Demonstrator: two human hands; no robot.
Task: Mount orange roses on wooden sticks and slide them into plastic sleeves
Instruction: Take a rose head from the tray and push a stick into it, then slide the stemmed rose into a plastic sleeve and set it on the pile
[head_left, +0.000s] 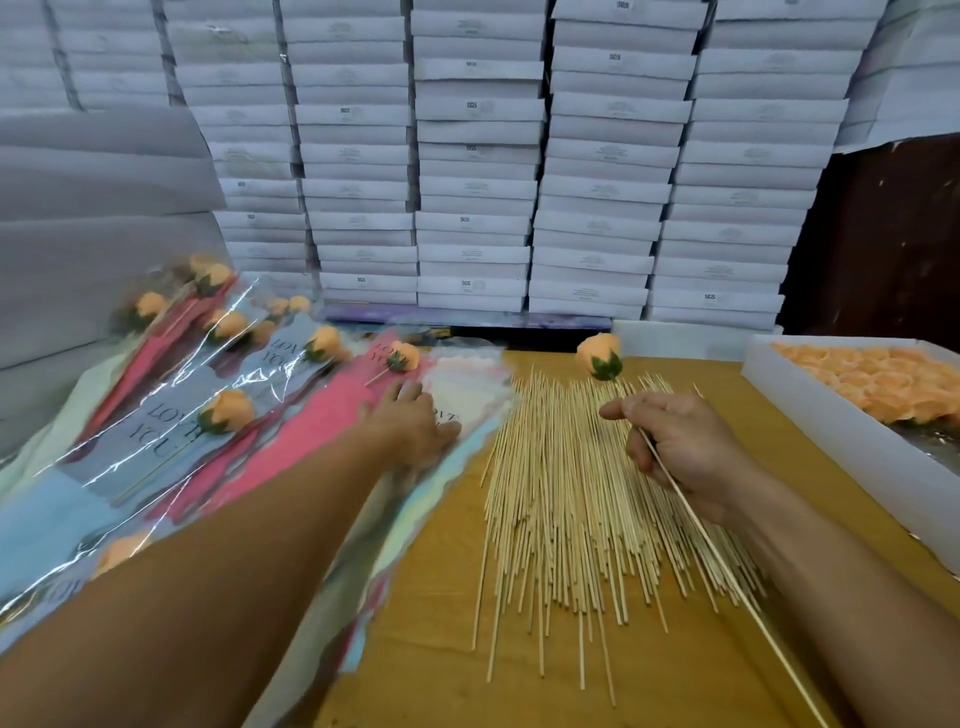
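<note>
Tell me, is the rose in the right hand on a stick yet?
Yes. The rose sits on the top end of the stick pinched in the right hand, not yet in a sleeve.

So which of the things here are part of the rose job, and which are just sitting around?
Part of the job:
- rose on a stick, in the right hand's grip
- loose wooden sticks
- plastic sleeves, left hand resting on them
- tray of orange roses
- finished sleeved roses

Just lying about:
- stacked white boxes
- wooden table
</note>
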